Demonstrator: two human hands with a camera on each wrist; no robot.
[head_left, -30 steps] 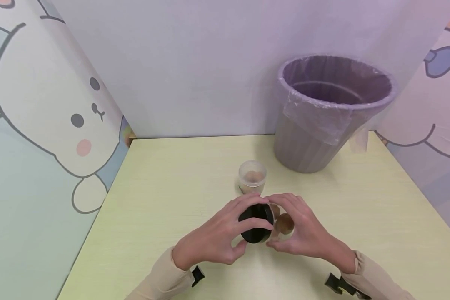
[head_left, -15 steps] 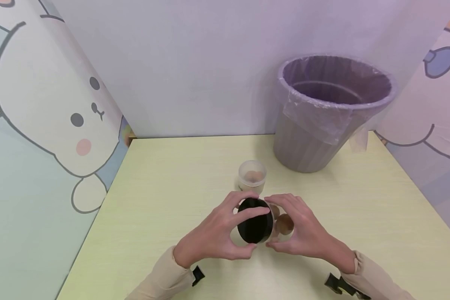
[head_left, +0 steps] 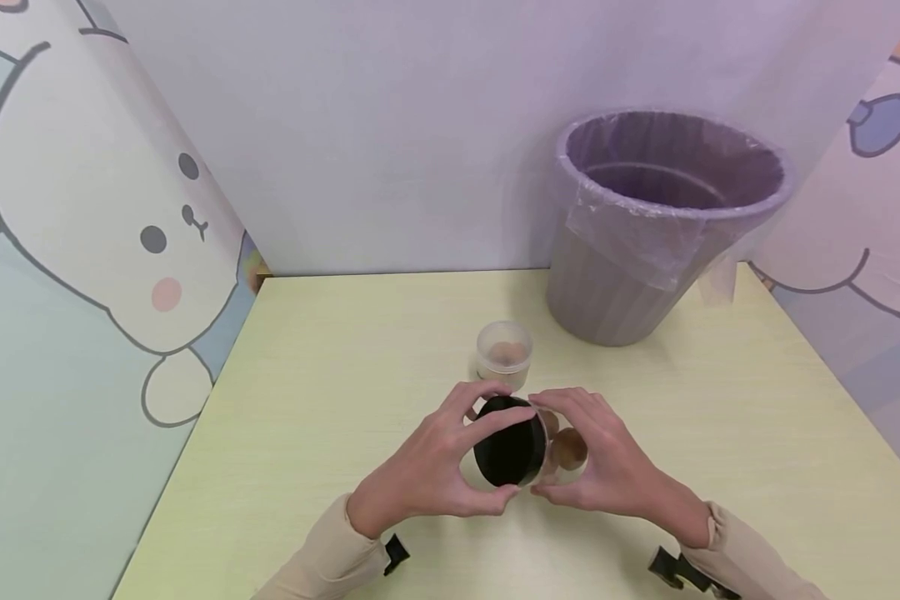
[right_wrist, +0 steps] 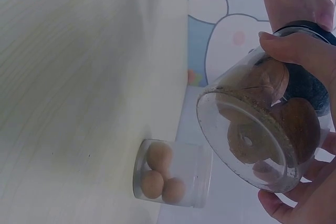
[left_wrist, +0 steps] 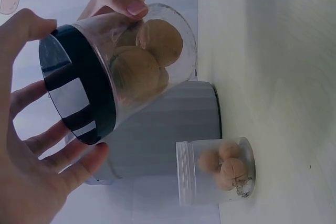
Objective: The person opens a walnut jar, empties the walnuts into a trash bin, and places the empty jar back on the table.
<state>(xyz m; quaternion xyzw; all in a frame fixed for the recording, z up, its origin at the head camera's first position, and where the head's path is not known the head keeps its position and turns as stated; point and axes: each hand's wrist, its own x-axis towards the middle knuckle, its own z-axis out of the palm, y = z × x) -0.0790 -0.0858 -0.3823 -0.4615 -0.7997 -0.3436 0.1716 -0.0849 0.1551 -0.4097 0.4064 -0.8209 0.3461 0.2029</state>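
Note:
A clear jar (left_wrist: 178, 72) with a black lid (head_left: 506, 454) is held tilted above the table, its base visible in the right wrist view. Several round, brown, nut-like things (left_wrist: 160, 43) lie inside it. My left hand (head_left: 431, 467) grips the lid by its rim, with the thumb at the near side and fingers spread round the far side. Around the jar's clear body curls my right hand (head_left: 611, 458), thumb and fingers on opposite sides. The lid sits on the jar; whether it is loose I cannot tell.
Just beyond the hands stands a smaller clear tub (head_left: 504, 358) with several brown balls (right_wrist: 160, 156) in it. A grey bin (head_left: 607, 292) with a plastic liner is at the back right. Walls border the pale table (head_left: 345, 358) at the back and sides.
My left hand has shifted its grip on the lid: the thumb has slid right along the near rim and the fingers have moved back. The right hand has barely moved.

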